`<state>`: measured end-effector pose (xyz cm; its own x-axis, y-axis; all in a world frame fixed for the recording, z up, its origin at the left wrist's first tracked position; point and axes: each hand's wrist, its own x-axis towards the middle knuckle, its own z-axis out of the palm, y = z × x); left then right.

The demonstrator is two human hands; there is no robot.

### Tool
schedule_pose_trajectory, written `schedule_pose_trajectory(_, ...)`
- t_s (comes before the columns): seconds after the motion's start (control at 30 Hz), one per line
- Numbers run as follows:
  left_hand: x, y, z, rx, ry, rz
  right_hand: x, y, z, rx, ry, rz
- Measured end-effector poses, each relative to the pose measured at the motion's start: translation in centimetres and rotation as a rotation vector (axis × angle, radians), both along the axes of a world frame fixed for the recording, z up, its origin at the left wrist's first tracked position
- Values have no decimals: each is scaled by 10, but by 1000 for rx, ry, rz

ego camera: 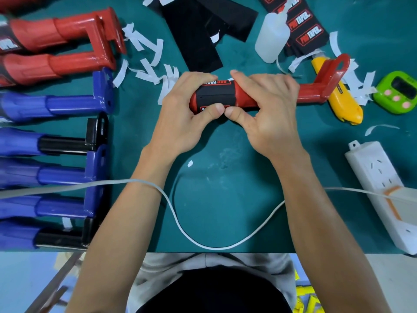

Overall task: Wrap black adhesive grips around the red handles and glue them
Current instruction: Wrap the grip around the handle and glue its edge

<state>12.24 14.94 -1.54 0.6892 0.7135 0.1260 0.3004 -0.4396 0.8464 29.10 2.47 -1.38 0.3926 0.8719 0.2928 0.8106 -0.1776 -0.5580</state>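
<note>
here both hands point(180, 114) point(268, 109) clasp the red handle point(311, 93), thumbs pressing its "pro taper" grip point(214, 98).

Left hand point(180, 118): your left hand is bare, the nails on thumb and fingers cut short and rounded.
Right hand point(270, 118): your right hand is bare too, with short nails and knuckles ridged across its back.
Left forearm point(126, 220): uncovered along all of the length that shows.
Right forearm point(316, 213): uncovered likewise.
Top: you wear a pale grey soft cloth top point(171, 272), creased, its hem lying in folds.
Below the hem: a black cloth garment point(214, 292); its kind cannot be told.
</note>
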Motion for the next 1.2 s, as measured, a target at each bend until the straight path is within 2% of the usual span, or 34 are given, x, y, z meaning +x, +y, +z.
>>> schedule_pose_trajectory(1.2,3,-14,12,-121,-10,24,-18,2,8,59,86,-144)
